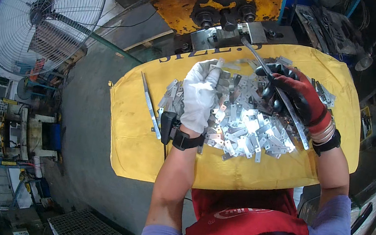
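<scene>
My left hand (199,92), in a white glove, pinches a small flat metal plate (219,64) between thumb and fingers. My right hand (292,91), in a red and black glove, is closed round long metal tweezers (255,55). Their tips point up and left, close to the die (256,33) of the machine. Beneath both hands spreads a pile of small silvery plates (238,136) with holes, lying on a yellow sheet (144,157). A second pair of tweezers (150,105) lies left of the pile. The gloved fingers hide part of the pile.
A worn yellow machine block (180,1) with large bolts stands at the far edge of the sheet. A big caged fan (44,13) is at the upper left. Tools lie on a dark bench (330,31) at the upper right. A wire basket (88,231) sits at the lower left.
</scene>
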Tool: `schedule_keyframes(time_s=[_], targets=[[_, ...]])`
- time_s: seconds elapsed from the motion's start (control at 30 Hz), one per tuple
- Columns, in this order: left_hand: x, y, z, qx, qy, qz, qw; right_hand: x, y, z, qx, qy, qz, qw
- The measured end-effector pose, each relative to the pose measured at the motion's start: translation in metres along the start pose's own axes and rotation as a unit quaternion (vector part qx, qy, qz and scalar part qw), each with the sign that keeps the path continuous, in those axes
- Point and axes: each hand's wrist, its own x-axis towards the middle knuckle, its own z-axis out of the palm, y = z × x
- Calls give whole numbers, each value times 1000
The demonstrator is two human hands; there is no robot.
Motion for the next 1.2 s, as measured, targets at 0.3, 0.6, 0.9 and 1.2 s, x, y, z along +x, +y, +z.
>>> schedule_keyframes(time_s=[0.3,0.6,0.9,1.2], targets=[[-1,-15,2,-21,-82,-12,996,14,18,-12,19,-45,48,998],[-3,-14,5,-42,-82,-40,995,15,23,-15,-3,-38,32,999],[-4,-13,5,-17,-93,-47,994,16,24,-9,2,-18,29,999],[-3,-16,4,9,-101,-21,995,14,21,-4,-45,-26,-11,999]])
